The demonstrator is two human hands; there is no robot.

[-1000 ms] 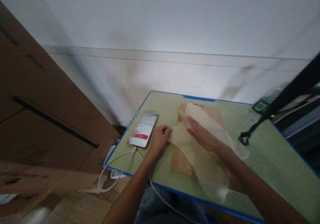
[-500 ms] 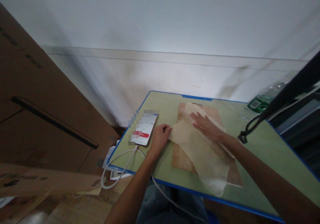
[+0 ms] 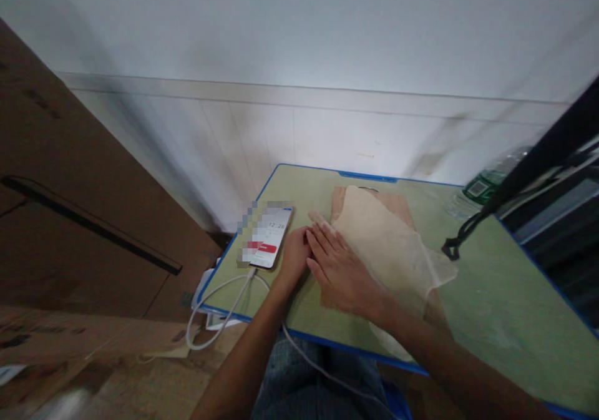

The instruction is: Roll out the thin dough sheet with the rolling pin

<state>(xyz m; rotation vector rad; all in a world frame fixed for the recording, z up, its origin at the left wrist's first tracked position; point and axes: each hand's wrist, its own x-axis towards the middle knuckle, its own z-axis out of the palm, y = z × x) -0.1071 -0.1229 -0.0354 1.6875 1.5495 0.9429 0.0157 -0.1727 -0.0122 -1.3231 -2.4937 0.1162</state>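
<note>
A thin, cream-coloured, slightly see-through sheet [image 3: 374,239] lies spread over a wooden board [image 3: 402,205], its lower part overhanging the board's near edge. My left hand [image 3: 296,251] is closed at the sheet's left end, pinching its edge; my right hand partly covers the fingertips. Flat and palm down, my right hand [image 3: 344,267] lies with fingers stretched out over the sheet's left part, its fingertips against my left hand. My right forearm hides some of the sheet's near side.
Left of my hands a phone [image 3: 270,239] with a white cable [image 3: 238,307] lies on the green, blue-edged table [image 3: 486,307]. A plastic bottle [image 3: 482,186] stands at the back right. A black strap [image 3: 505,189] hangs at the right. Cardboard [image 3: 93,176] rises at left.
My right hand has slid left and towards me, from the sheet's middle to beside my left hand. The sheet's right side now reaches farther right past the board. My left hand stays closed.
</note>
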